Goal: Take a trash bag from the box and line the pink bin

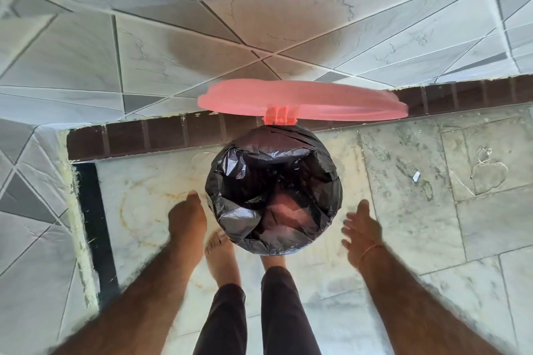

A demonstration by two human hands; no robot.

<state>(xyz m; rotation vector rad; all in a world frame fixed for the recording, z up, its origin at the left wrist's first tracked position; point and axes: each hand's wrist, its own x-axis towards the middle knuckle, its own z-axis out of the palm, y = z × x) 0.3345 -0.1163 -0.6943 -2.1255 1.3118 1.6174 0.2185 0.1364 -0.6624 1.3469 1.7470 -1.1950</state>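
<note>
Crinkly black plastic trash bag (274,196) stretched over round pink bin's (284,214) rim, pink lid (302,100) up, left hand (187,220) and right hand (362,232) beside it, fingers spread, holding nothing

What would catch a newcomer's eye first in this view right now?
Probably the black trash bag at centre, stretched over the bin's mouth with pink showing through inside. Just beyond it the pink lid stands open against the tiled wall. The left hand and right hand flank the bin, apparently off it.
</note>
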